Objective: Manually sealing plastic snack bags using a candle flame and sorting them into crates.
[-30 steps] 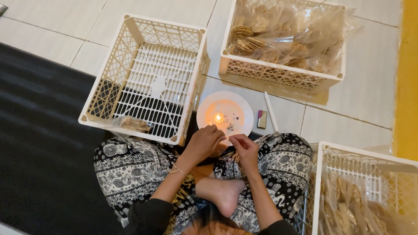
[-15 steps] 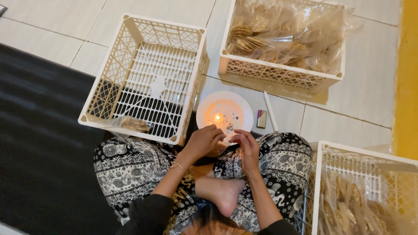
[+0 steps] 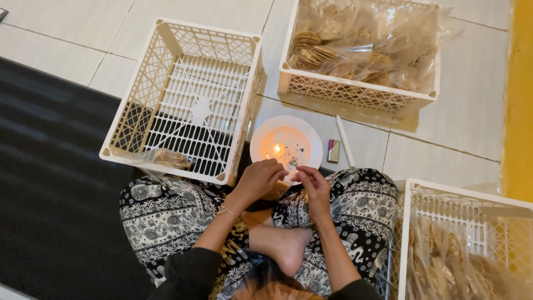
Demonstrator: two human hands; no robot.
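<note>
I sit cross-legged on the floor. My left hand [image 3: 261,179] and my right hand [image 3: 313,186] meet at the near rim of a white plate [image 3: 310,136], where a small candle flame [image 3: 276,149] burns. The fingers of both hands pinch the edge of a small clear packet of brown crackers [image 3: 273,193], held close to the flame. Most of the packet is hidden under my left hand.
A white lattice crate [image 3: 139,111] to the left holds one cracker packet [image 3: 169,158]. A crate [image 3: 355,94] full of packets stands beyond the plate, and another [image 3: 408,233] is at my right knee. A white candle stick [image 3: 345,141] and a lighter [image 3: 333,150] lie by the plate. A black mat [image 3: 50,183] lies to the left.
Both hands stay at the plate's near rim by the flame. Only the fingers shift slightly.
</note>
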